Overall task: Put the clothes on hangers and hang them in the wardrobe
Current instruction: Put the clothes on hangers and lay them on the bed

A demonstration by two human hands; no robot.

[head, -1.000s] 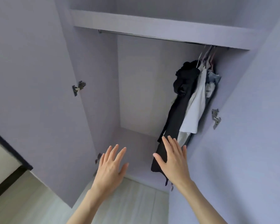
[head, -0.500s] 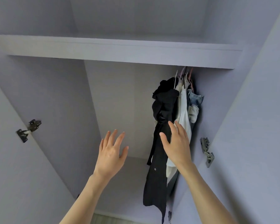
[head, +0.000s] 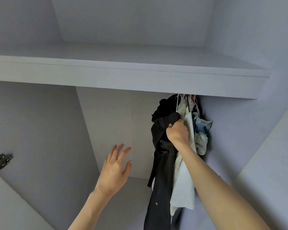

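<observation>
Several clothes hang bunched at the right end of the open wardrobe, under its shelf (head: 123,78): a long black garment (head: 160,188), a white one (head: 184,188) and a blue denim piece (head: 202,126). Their hanger hooks (head: 187,101) rise behind the shelf edge, which hides the rail. My right hand (head: 178,132) reaches up into the bunch, fingers curled and gripping between the black and white garments near their tops. My left hand (head: 115,168) hovers lower and to the left with fingers spread, holding nothing.
The wardrobe interior is pale lilac, with a deep upper compartment above the shelf. A metal door hinge (head: 1,161) sits on the left panel. The right door (head: 273,163) stands close beside the hanging clothes.
My view has tilted upward and closer to the shelf. My right hand rose from in front of the clothes and closed into the top of the bunch. My left hand stayed spread.
</observation>
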